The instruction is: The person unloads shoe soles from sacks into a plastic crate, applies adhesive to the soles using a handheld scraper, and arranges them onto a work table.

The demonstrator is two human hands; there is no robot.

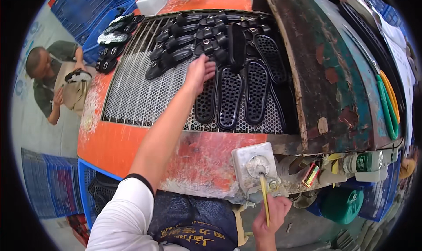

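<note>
Soles [231,97], black and perforated, lie side by side on the mesh belt [140,97] at the centre of the frame, with more of them and strapped black sandals [176,53] packed in rows toward the upper middle. The left hand [200,70] reaches up from the lower left across the mesh, palm down and fingers spread, resting on the leftmost sole where it meets the sandals; it presses flat rather than closing around anything. The right hand [272,213], at the lower middle, is closed around a yellow brush [265,194] held upright, its tip dipped into the round opening of a grey glue pot [255,163] on the orange rim [114,145] of the machine. To the right a rusty curved hood [325,75] arches over the belt. At the far left another person [48,79] stands beside blue crates [83,9], holding a sandal. A small green-labelled bottle [362,162] lies at the lower right.
</note>
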